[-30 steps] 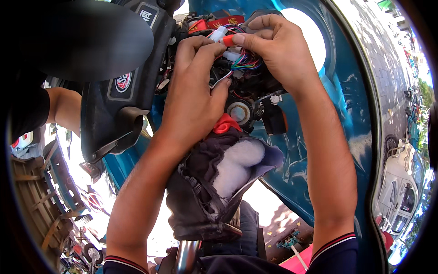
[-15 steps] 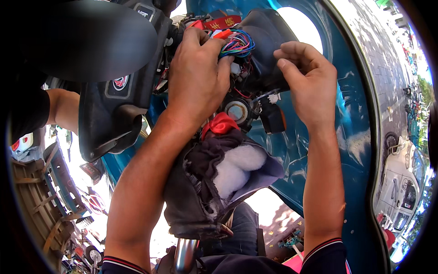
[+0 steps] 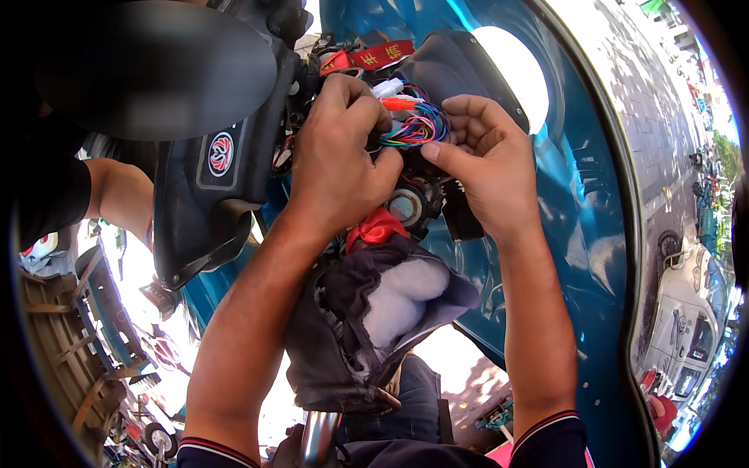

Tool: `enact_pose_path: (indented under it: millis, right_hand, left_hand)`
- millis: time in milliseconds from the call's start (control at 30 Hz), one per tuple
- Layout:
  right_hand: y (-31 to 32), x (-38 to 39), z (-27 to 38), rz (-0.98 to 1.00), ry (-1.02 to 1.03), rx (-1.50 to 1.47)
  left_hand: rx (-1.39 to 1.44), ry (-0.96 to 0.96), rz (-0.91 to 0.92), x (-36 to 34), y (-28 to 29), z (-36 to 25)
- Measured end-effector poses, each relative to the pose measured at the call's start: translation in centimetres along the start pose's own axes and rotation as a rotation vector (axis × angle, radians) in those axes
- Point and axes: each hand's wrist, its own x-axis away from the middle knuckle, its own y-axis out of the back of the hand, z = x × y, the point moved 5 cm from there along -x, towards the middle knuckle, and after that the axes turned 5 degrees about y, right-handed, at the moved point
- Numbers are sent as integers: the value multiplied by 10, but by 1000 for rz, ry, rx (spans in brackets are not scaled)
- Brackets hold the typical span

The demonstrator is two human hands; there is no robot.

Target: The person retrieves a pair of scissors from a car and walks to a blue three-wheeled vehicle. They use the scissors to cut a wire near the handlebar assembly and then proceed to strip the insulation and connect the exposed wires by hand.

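A coiled bundle of thin multicoloured wires (image 3: 421, 126) lies between my two hands, above the opened handlebar area of a vehicle. My left hand (image 3: 339, 156) is curled at the bundle's left side, its thumb and fingers closed on it. From the right, my right hand (image 3: 495, 164) takes the bundle's edge between thumb and bent fingers. A white plug connector (image 3: 388, 88) and an orange-red connector (image 3: 400, 103) sit on top of the wires. Below is a round metal-faced part (image 3: 406, 206). The left fingertips are partly hidden.
A black plastic cover (image 3: 211, 195) with a round badge is at left, beside another person's forearm (image 3: 121, 191). A dark mitt with white fleece (image 3: 406, 292) hangs below, under a red cloth knot (image 3: 376, 228). A blue body panel (image 3: 577, 312) curves along the right.
My right hand has moved left and slightly down onto the wire bundle. The white connector now shows above the orange-red one. The black cover at left has shifted slightly right.
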Motion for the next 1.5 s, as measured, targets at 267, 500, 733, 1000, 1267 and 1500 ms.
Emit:
enact_pose_path:
  millis: [267, 500, 733, 1000, 1267, 1500]
  right_hand:
    - [5, 5, 7, -275, 146, 317]
    - [-39, 27, 62, 105, 702, 835]
    - [-38, 8, 32, 176, 245, 1165]
    - [-16, 7, -5, -42, -32, 301]
    - [-13, 7, 3, -53, -129, 263]
    - [-22, 10, 4, -56, -33, 722]
  left_hand:
    - [280, 72, -92, 5, 5, 11]
    - [322, 88, -188, 9, 1, 27]
    - [518, 158, -188, 10, -1, 26]
    - [620, 89, -55, 9, 9, 19]
    - [115, -114, 139, 39, 25, -11]
    - [298, -23, 305, 72, 48, -6]
